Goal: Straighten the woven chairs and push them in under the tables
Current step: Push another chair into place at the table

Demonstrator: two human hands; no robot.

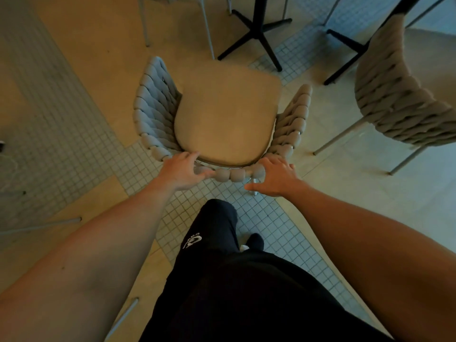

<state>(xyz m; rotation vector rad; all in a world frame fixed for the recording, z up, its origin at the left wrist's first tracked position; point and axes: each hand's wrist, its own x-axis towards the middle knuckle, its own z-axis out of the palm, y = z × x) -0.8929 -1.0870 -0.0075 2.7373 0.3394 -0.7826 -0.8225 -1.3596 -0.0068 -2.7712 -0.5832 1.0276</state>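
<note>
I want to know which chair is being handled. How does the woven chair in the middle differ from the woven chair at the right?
The middle woven chair shows its tan seat cushion from above; the right woven chair shows only its woven back. The left hand and right hand rest on the middle chair's back rim; nobody touches the right chair. The right chair stands closer to its black table base. Both share thick grey weave and thin metal legs.

You're standing in a café: grey woven rope chairs (158, 112) ring black cross-footed pedestal table bases (256, 33) on pale mosaic-tiled floor (271, 230).
</note>
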